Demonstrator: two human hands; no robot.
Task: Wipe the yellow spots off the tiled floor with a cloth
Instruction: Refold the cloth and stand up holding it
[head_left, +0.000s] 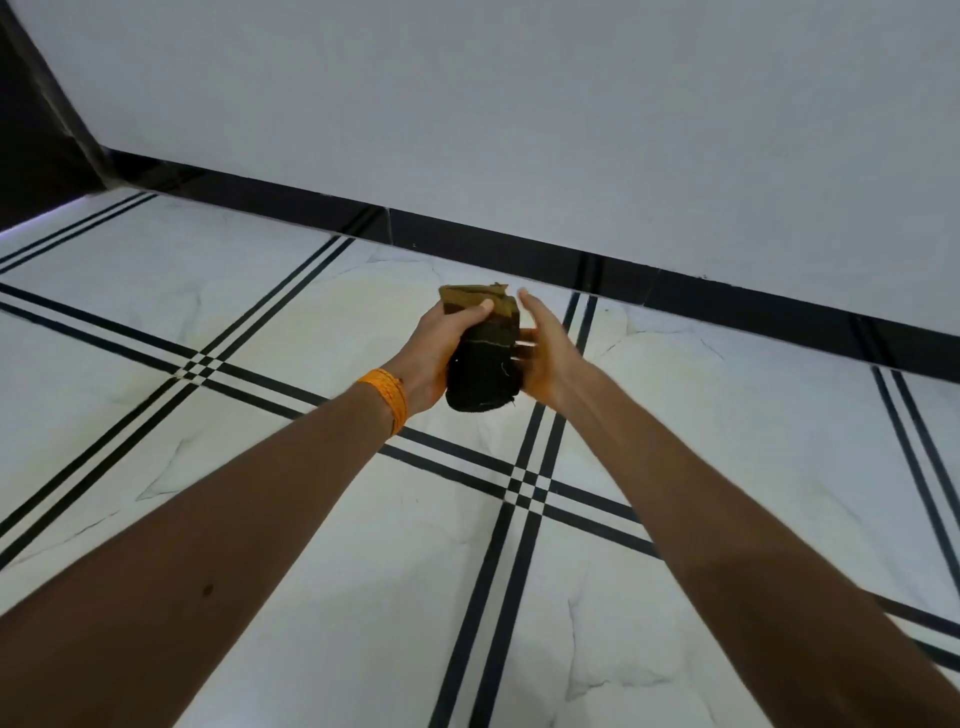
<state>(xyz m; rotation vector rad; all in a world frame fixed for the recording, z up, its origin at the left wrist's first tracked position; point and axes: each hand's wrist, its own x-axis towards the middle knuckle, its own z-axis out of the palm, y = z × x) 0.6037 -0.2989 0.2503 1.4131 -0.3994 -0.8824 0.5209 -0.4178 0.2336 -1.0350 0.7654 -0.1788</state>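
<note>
A folded dark cloth (483, 364), black with a yellow-brown stained top, is held up in the air above the floor. My left hand (436, 353) grips it from the left, thumb across its upper part. Against the cloth's right side rests my right hand (545, 353), fingers straight and spread, palm toward the cloth. The white marble tiled floor (311, 322) with black double lines lies below. A faint yellowish smear shows on the tile (358, 306) just behind the hands; no distinct yellow spots are visible.
A grey wall (519, 104) with a black skirting band (519, 249) runs across the back. A dark vertical surface (31, 130) stands at the far left corner. An orange thread band (387, 397) circles my left wrist.
</note>
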